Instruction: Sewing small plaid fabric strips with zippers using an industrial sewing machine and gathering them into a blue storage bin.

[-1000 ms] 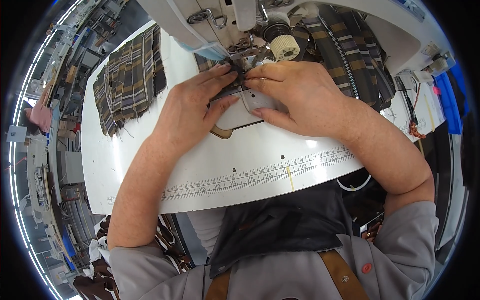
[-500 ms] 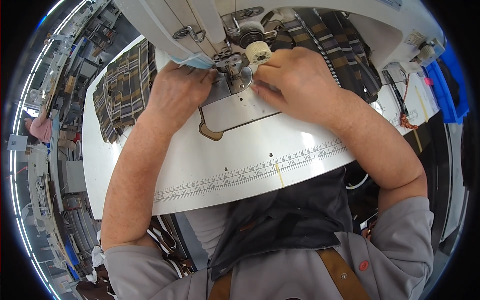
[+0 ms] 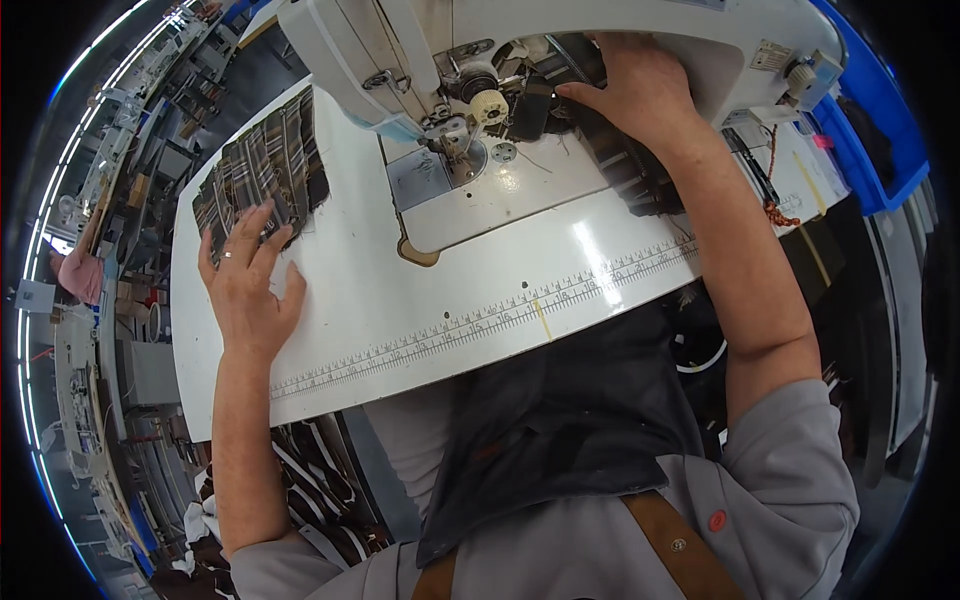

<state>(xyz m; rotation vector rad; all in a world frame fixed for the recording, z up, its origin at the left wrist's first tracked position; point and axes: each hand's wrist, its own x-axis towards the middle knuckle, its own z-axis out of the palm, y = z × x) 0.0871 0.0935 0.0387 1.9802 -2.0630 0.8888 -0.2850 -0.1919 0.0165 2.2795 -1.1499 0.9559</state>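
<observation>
My left hand (image 3: 248, 290) lies with fingers spread over the near edge of a stack of brown-and-grey plaid fabric pieces (image 3: 265, 165), left of the sewing machine (image 3: 400, 60). My right hand (image 3: 645, 95) reaches beneath the machine's arm, over more plaid fabric (image 3: 630, 165). Its thumb stretches out to the left, apart from the hand; the other fingers are mostly hidden by the machine. No cloth lies under the presser foot (image 3: 462, 160), and the metal needle plate (image 3: 425, 180) shows. Loose threads trail beside it.
The white machine table (image 3: 350, 300) has a printed ruler (image 3: 480, 325) along its front edge. At the right are a dark slim tool (image 3: 752, 165), orange-brown cord (image 3: 780, 215) and a blue bin (image 3: 880, 160). A person in pink (image 3: 80, 275) is far off at left.
My left hand has left the needle area for the fabric stack at left. My right hand has moved up and right under the machine arm, and the fabric there has shifted back.
</observation>
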